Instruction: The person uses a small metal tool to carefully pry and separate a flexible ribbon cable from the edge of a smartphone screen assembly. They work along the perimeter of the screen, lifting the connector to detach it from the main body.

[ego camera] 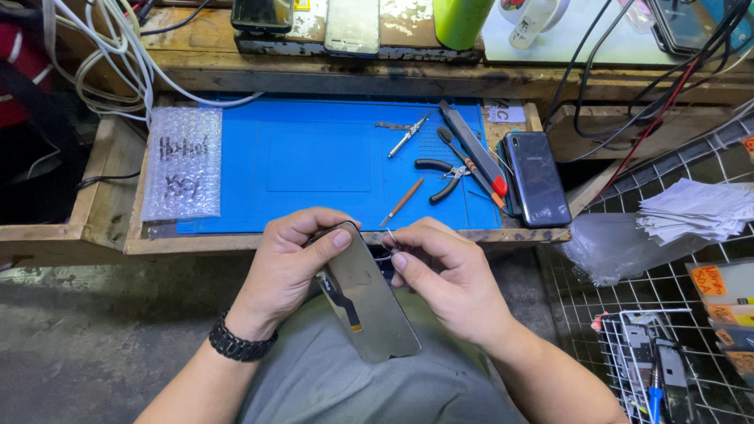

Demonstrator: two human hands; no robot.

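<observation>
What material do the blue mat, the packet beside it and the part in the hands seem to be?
Blue work mat: probably silicone or rubber, matte, with moulded recesses. Bubble-wrap packet: clear plastic, with visible air bubbles. Phone screen panel, held by the left hand and right hand: glossy grey back, possibly metal foil, with a dark flex strip.

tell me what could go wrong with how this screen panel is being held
The screen panel hangs over the lap, off the blue mat, gripped near its top edge by the left hand; a slip could drop it. The right hand works a thin metal tool at that edge and might nick the flex cable.
</observation>
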